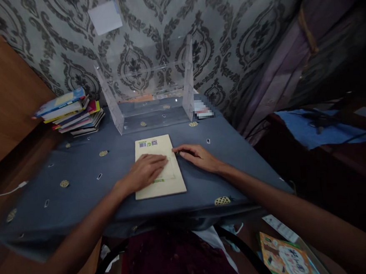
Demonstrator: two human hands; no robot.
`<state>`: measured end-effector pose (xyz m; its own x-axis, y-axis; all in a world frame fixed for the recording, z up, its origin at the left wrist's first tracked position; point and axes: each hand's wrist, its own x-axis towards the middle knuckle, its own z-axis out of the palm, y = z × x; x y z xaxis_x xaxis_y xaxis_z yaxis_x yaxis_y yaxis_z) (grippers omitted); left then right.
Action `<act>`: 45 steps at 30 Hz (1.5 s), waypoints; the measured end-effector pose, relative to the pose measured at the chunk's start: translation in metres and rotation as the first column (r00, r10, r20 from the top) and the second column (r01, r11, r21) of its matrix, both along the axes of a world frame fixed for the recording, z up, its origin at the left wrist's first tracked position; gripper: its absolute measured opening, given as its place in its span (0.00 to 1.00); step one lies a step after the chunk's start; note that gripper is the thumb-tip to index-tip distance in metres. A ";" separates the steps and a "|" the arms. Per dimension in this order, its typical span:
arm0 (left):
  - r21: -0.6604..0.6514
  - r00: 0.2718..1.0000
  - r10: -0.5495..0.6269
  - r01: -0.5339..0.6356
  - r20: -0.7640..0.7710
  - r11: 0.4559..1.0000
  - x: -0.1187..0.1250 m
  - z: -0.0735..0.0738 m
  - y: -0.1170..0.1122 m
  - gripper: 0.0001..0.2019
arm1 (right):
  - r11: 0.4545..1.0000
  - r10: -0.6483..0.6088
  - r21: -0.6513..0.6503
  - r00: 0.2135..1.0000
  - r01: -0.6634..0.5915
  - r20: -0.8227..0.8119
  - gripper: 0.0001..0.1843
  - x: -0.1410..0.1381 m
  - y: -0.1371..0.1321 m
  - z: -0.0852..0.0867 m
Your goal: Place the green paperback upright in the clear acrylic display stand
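A cream-coloured book (160, 190) lies flat on the blue patterned tablecloth (90, 197), directly in front of me. Its upper face carries a barcode, a QR code and small green print. My left hand (145, 171) rests palm down across its middle and left part, fingers stretched out. Beside the right edge is my right hand (198, 156), with its index fingertip at that edge and the thumb held apart below. Nothing shows in the grasp of either hand.
Behind the book stands a clear acrylic rack (115, 110). A stack of books (75, 113) sits at the table's back left, against a wooden panel (7, 95). Under the table's right side lies an orange book (282, 255). A white cable (8, 191) is at far left.
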<state>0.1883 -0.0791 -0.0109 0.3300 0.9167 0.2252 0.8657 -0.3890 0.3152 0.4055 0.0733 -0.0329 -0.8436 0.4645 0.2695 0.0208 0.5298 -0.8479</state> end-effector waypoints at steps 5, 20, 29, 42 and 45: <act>0.064 0.980 0.148 -0.140 -0.136 0.988 -0.033 0.000 0.007 0.19 | 0.996 0.052 -0.068 0.999 -0.052 -0.004 0.20 0.002 0.001 0.001; -0.097 0.963 -0.250 0.241 -0.095 0.966 0.009 0.021 -0.064 0.17 | 0.972 0.077 -0.221 0.997 -0.077 -0.010 0.18 0.004 0.002 0.008; -0.111 0.928 -0.344 0.331 -0.140 0.937 0.051 0.016 -0.040 0.19 | 0.989 0.134 -0.053 0.990 -0.136 -0.052 0.16 0.004 0.001 0.001; -0.149 0.986 -0.118 0.100 -0.115 0.984 -0.014 0.011 -0.075 0.25 | 0.836 0.022 0.540 0.989 -0.099 0.148 0.21 -0.007 -0.019 -0.006; -0.179 0.991 -0.028 0.005 -0.128 0.984 -0.028 0.007 -0.055 0.25 | 0.829 -0.040 0.548 0.968 -0.106 0.247 0.28 -0.021 -0.020 -0.007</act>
